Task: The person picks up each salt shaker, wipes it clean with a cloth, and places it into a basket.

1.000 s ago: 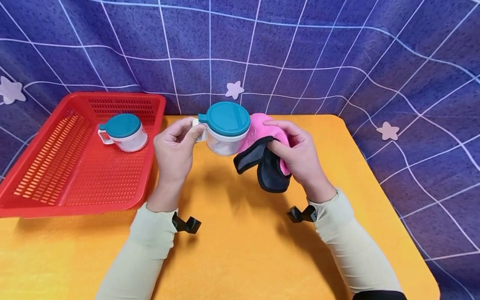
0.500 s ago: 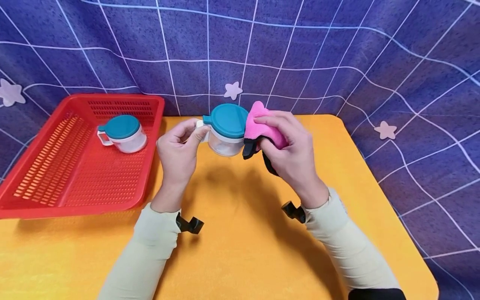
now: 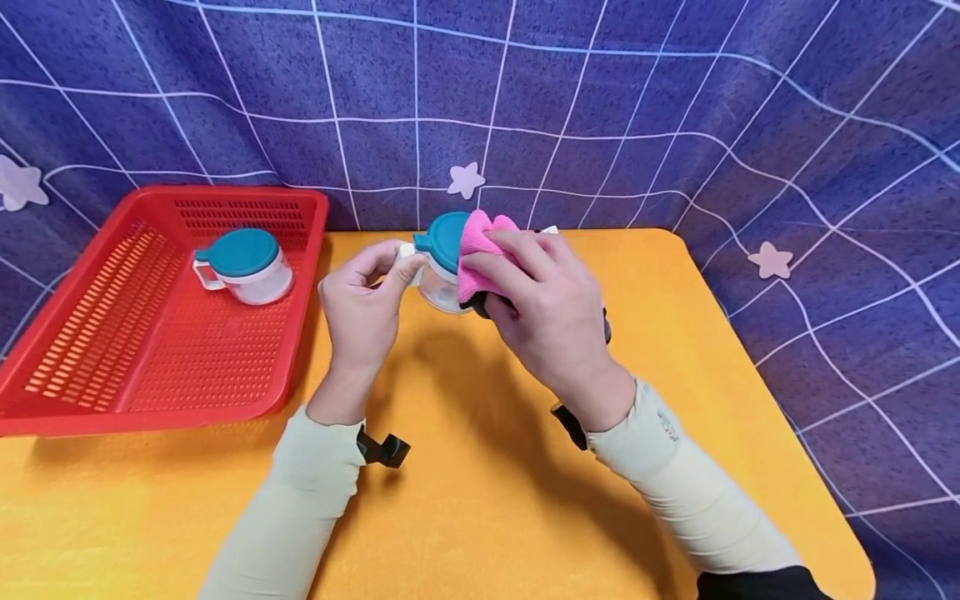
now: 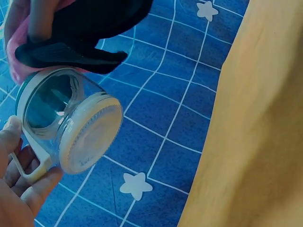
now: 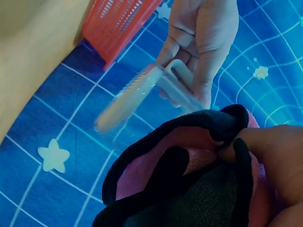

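Observation:
My left hand [image 3: 363, 304] grips the white handle of a clear jar [image 4: 71, 118] with a teal lid [image 3: 444, 239], held above the table. In the left wrist view the jar's round base shows, tilted toward the camera. My right hand [image 3: 551, 312] holds a bunched pink cloth [image 3: 480, 254] with black edging and a dark side, pressed over the right part of the lid and rim. The cloth hides that side of the jar in the head view. From the right wrist, the cloth's black-edged folds [image 5: 175, 175] fill the front, with the jar behind them.
A red plastic basket [image 3: 288, 367] stands on the left of the orange table [image 3: 465, 517]. In it sits a second handled jar [image 3: 258, 283] with a teal lid. A blue gridded curtain [image 3: 600, 100] with pale stars hangs directly behind the table.
My right hand has moved left with the cloth, from beside the jar to over its lid and side. The left hand and jar have shifted slightly right.

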